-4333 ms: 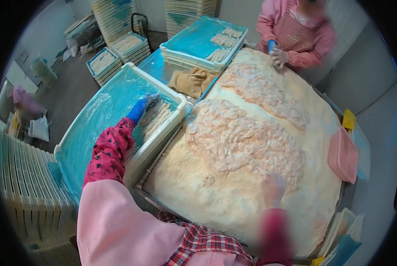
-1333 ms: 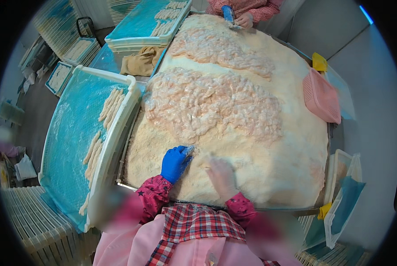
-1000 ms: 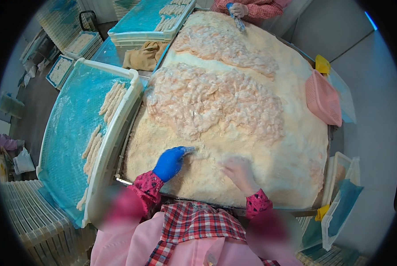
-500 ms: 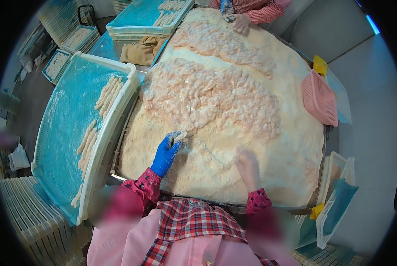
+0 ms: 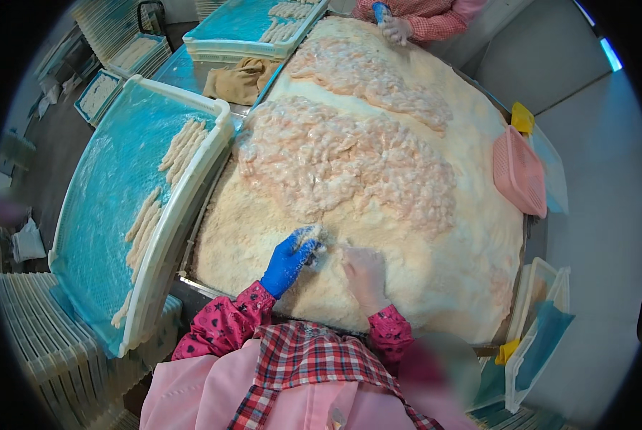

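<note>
My left hand (image 5: 289, 259), in a blue glove, grips a crumb-coated piece (image 5: 309, 235) at the near edge of a big mound of pale breadcrumbs (image 5: 249, 222). My right hand (image 5: 365, 276), in a thin clear glove, lies flat on the crumbs just to the right, fingers together, nothing visible in it. A wide heap of pinkish raw shrimp (image 5: 342, 161) lies on the crumbs beyond both hands. To my left stands a white tray (image 5: 181, 215) lined with blue mesh, holding rows of breaded sticks (image 5: 181, 147).
Another person's hands (image 5: 396, 25) work at the far side of the table beside a second blue-lined tray (image 5: 249, 32). A pink basket (image 5: 518, 172) lies at the right edge. A brown cloth (image 5: 238, 79) sits between trays. Stacked white trays (image 5: 38, 344) stand at lower left.
My left hand left the tray on the left and came to the crumb mound, where it picked up a coated piece. My right hand slid over the crumbs toward it.
</note>
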The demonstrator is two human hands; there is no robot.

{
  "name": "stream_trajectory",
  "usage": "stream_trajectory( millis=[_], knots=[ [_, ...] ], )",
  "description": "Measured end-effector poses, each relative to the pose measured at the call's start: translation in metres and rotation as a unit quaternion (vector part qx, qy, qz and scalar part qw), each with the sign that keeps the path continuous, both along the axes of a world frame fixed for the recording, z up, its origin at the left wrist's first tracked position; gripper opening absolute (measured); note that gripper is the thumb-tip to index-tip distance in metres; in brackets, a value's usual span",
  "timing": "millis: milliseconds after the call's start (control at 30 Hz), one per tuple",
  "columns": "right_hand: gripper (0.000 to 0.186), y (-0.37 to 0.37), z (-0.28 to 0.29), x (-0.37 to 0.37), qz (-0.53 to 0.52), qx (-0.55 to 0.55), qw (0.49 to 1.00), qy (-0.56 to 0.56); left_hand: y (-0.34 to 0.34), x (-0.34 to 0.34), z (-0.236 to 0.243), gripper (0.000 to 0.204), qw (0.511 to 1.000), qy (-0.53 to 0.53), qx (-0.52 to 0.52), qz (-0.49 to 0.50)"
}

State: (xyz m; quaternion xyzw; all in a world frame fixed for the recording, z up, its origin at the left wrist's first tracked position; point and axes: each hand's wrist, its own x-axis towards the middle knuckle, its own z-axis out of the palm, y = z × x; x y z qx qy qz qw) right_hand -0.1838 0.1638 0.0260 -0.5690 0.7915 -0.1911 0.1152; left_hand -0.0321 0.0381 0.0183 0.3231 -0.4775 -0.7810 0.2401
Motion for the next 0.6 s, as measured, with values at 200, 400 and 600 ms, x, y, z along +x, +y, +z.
stream_trajectory(
  millis=[200,400,600],
  knots=[
    [0.04,0.005,0.041,-0.014,-0.291,-0.147,0.733,-0.597,-0.003,0.008,-0.004,0.034,0.847,-0.128,-0.515,0.03],
    [0.033,0.0,0.025,-0.012,-0.085,-0.116,0.96,-0.242,0.038,-0.015,-0.01,0.036,0.931,0.205,0.301,0.031],
    [0.032,0.023,-0.012,-0.031,-0.112,-0.065,0.965,-0.23,0.034,-0.007,-0.01,0.038,0.93,0.138,0.34,-0.001]
  ],
)
